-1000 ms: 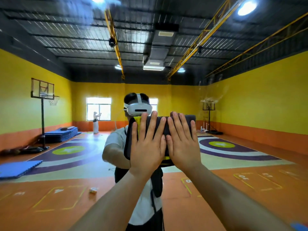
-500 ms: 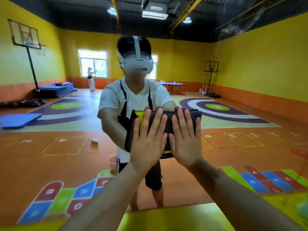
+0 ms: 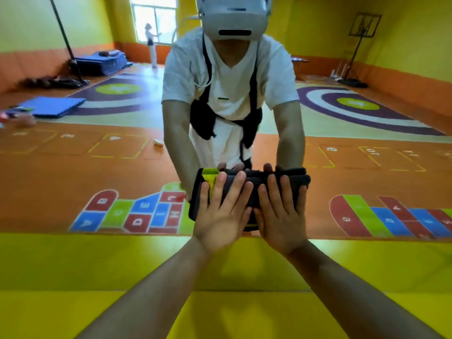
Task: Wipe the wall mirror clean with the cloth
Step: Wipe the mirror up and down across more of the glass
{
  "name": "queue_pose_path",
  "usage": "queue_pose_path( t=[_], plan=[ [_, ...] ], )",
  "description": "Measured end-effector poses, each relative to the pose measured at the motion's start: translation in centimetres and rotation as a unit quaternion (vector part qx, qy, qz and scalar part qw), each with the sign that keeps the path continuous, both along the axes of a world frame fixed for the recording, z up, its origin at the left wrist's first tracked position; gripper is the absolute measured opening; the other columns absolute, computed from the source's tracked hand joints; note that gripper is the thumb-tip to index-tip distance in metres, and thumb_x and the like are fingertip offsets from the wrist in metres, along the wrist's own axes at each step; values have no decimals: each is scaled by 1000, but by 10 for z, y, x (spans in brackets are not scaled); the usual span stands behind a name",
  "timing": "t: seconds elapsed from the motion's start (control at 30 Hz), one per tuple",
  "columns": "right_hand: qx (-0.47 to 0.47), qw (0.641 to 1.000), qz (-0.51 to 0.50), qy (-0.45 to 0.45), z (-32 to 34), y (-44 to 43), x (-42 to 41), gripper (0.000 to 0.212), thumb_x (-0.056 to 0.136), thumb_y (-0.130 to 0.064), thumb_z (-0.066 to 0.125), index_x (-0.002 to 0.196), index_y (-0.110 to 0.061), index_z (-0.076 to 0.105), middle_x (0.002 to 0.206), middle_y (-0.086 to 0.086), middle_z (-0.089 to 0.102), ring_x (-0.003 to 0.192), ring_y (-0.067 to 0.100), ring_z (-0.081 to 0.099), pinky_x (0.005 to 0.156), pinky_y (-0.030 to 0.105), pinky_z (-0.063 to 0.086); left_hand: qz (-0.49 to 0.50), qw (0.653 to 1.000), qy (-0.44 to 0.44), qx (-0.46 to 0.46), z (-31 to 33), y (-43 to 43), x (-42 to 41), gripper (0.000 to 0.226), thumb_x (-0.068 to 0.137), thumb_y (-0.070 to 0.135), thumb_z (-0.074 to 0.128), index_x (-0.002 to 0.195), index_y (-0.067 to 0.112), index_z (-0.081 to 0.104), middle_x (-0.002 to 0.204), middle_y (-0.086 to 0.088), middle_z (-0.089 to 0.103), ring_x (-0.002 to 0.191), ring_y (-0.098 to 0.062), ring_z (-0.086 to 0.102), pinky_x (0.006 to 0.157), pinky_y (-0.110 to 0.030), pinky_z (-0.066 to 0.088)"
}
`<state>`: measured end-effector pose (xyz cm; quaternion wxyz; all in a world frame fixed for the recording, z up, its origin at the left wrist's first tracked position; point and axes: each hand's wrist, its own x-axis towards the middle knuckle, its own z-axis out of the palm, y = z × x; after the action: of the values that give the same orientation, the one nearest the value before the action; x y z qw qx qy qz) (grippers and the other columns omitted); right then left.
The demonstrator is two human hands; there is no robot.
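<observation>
Item: wall mirror [image 3: 73, 167], wipe underway. Left hand [image 3: 221, 214], right hand [image 3: 281, 216]: grip flat-open, palms pressing folded cloth [image 3: 247, 189] at 6 o'clock edge; cleaned share indeterminable.

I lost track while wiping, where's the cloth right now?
In the head view, the dark cloth is low centre, pressed against the mirror under the left hand and right hand, just above the mirror's bottom edge.

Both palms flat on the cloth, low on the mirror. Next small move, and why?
Probably slide the cloth sideways along the bottom strip. Left hand and right hand press it flat against the mirror, just above the lower edge where the yellow wall begins, so little glass seems left below.
</observation>
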<state>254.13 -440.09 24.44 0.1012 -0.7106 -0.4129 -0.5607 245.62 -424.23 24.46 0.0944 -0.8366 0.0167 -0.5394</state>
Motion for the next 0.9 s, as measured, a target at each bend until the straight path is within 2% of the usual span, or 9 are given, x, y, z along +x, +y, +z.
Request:
queue_pose_path(
  t=[0.3, 0.6, 0.77, 0.9],
  plan=[
    [-41, 999, 10, 14, -156, -12, -1, 69, 108, -40, 38, 165, -11, 14, 173, 11, 7, 160, 31, 7, 128, 56, -1, -5, 999, 48, 4, -158, -3, -7, 73, 108, 46, 35, 165, 13, 4, 173, -10, -5, 157, -42, -8, 125, -62, -2],
    [-88, 996, 3, 8, -300, -27, 2, 78, 104, -44, 50, 165, -11, 15, 173, 11, 6, 160, 29, 5, 128, 55, -2, -11, 997, 71, 11, -302, -4, -14, 78, 107, 45, 46, 165, 8, 8, 172, -15, -2, 156, -46, -6, 125, -63, 0],
    [-138, 990, 24, -27, -343, -45, 14, 80, 103, -49, 51, 165, -11, 17, 173, 12, 9, 160, 28, 6, 127, 52, 1, -10, 995, 90, 48, -355, -4, -12, 81, 107, 50, 43, 164, 7, 5, 172, -17, -3, 155, -47, -9, 124, -64, -2],
    [-159, 986, 35, -42, -353, -56, 21, 83, 103, -51, 54, 165, -12, 16, 173, 9, 7, 160, 25, 5, 128, 48, -1, -2, 995, 88, 45, -372, -13, -7, 84, 105, 49, 44, 164, 5, 3, 171, -21, -5, 153, -51, -13, 122, -67, -7]
  ],
)
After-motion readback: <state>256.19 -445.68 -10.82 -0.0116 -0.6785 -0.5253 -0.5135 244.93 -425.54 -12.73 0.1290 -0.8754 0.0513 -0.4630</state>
